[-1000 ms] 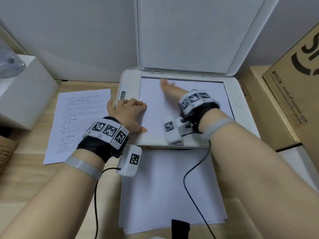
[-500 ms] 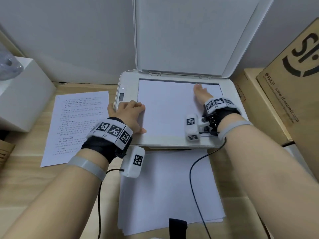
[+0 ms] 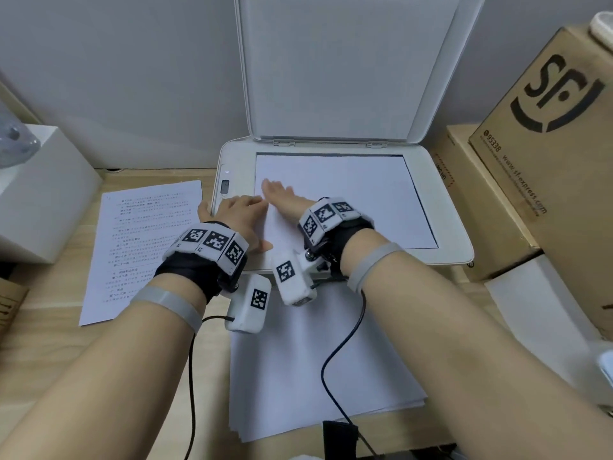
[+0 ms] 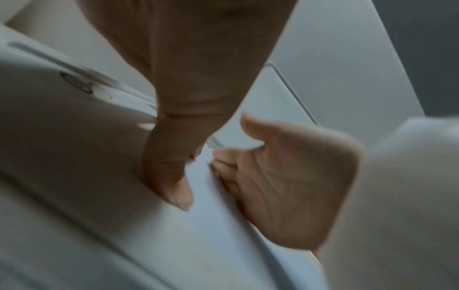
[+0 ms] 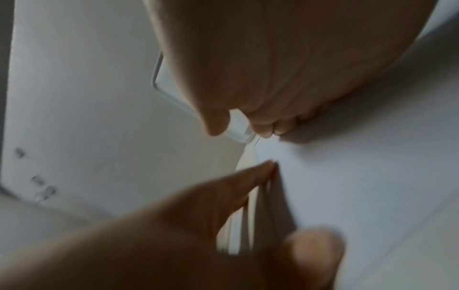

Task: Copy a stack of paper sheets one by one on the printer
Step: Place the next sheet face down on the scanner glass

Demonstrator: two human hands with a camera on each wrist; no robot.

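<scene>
Sheet point(image 3: 348, 200): laid blank side up on the glass of the printer point(image 3: 444, 207), lid point(image 3: 331, 68) raised; it is pressed near its left edge by the flat, straight-fingered right hand point(image 3: 282, 197), while the left hand point(image 3: 238, 220) rests with loosely bent fingers on that edge and the printer frame, nothing being gripped. The sheet is best squared against the glass border and smoothed flat before the lid is lowered. Blank stack point(image 3: 318, 366) on the counter point(image 3: 43, 327) in front; printed sheet point(image 3: 139, 247) to the left.

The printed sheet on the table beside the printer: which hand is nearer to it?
Left. The left hand rests on the printer's left edge, just right of the printed sheet. The right hand lies flat further right, on the sheet on the glass.
</scene>
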